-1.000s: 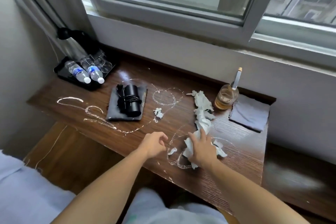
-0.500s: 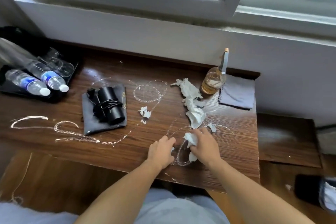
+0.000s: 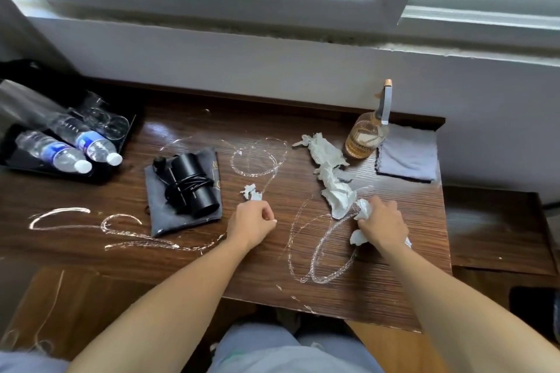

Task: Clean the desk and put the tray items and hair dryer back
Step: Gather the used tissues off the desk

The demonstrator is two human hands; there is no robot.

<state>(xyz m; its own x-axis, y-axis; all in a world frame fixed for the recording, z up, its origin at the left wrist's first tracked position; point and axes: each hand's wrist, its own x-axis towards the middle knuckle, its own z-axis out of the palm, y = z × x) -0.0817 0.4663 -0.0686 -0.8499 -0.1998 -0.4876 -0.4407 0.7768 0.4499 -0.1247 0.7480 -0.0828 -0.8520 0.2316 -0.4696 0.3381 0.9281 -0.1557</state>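
White streaks (image 3: 257, 157) loop across the brown wooden desk (image 3: 91, 194). My right hand (image 3: 383, 222) grips a crumpled white tissue (image 3: 363, 210) at the near end of a long twisted tissue (image 3: 330, 172). My left hand (image 3: 251, 222) is curled on the desk, seemingly pinching a small tissue scrap, just below another scrap (image 3: 251, 192). The black hair dryer (image 3: 191, 185), its cord wrapped around it, lies on a grey pouch (image 3: 169, 221). At the far left a black tray (image 3: 60, 174) holds two water bottles (image 3: 94, 145), clear glasses (image 3: 112, 126) and a kettle (image 3: 18, 106).
An amber glass bottle (image 3: 365, 139) with a stick in it stands at the back right, beside a folded grey cloth (image 3: 407, 154). The wall and window sill rise behind the desk. A lower wooden ledge (image 3: 497, 227) lies to the right.
The camera tilted down and closer. My right hand bunched the tissue and slid right. A small scrap by my left hand is gone from the desk, and that hand moved left.
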